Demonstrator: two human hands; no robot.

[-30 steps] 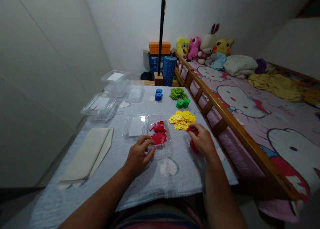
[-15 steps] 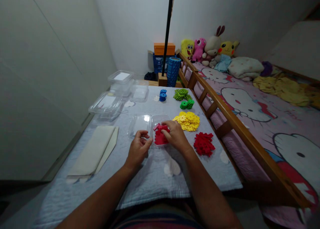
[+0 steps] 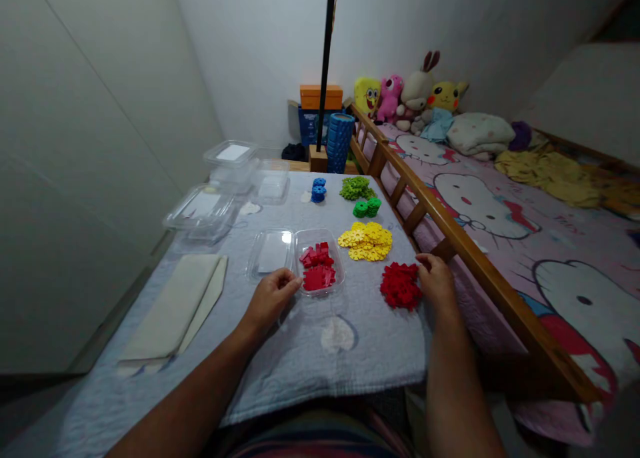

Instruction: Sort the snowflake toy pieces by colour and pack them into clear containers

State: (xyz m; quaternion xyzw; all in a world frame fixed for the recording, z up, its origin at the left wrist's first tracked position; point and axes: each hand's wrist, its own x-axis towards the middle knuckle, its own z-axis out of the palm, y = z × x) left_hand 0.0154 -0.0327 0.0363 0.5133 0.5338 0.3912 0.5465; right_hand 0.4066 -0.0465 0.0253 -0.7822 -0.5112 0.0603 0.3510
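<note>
Yellow pieces (image 3: 365, 241) lie above the red pile (image 3: 401, 286), right of centre, and the bed rail (image 3: 460, 231) stands close beyond the right hand (image 3: 437, 281). Half a second ago this hand was over the central tray (image 3: 304, 240); now it is beside the pile. The left hand (image 3: 273, 297) is at the tray's lower left corner. I cannot tell whether either grip is closed. Cloth (image 3: 365, 325) shows between tray and pile, reaching the bench's near edge.

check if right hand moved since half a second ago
Yes, rightward: the right hand went from the clear box to the right side of the red pile.
</note>
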